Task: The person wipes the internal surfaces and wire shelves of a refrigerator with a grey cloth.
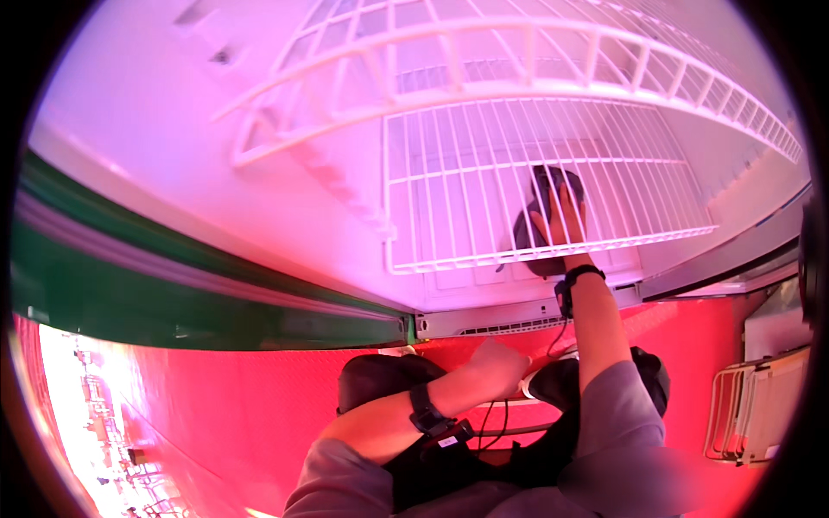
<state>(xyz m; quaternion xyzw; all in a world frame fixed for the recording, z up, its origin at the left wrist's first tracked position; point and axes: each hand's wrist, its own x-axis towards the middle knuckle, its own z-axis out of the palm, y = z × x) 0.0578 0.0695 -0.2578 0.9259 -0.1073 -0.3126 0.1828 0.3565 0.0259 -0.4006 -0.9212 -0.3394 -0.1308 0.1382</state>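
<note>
Right hand [563, 220]: spread on one dark bundle [544, 184] | Left hand [499, 367]: (blurred) cannot tell whether holding | Two wire shelves [466, 172]

The person wears grey short sleeves [617, 410], black wrist straps [426, 409], thin dark cables [564, 331] and black trousers [384, 380]

You're somewhere shop-like, exact kind unclear: a fridge-like cabinet [173, 198] with wire shelves [466, 261] above, red floor [216, 406] lower left.

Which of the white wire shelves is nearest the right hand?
The lower wire shelf: the right hand shows through it, while the upper wire shelf sits higher, clear of that hand.
</note>
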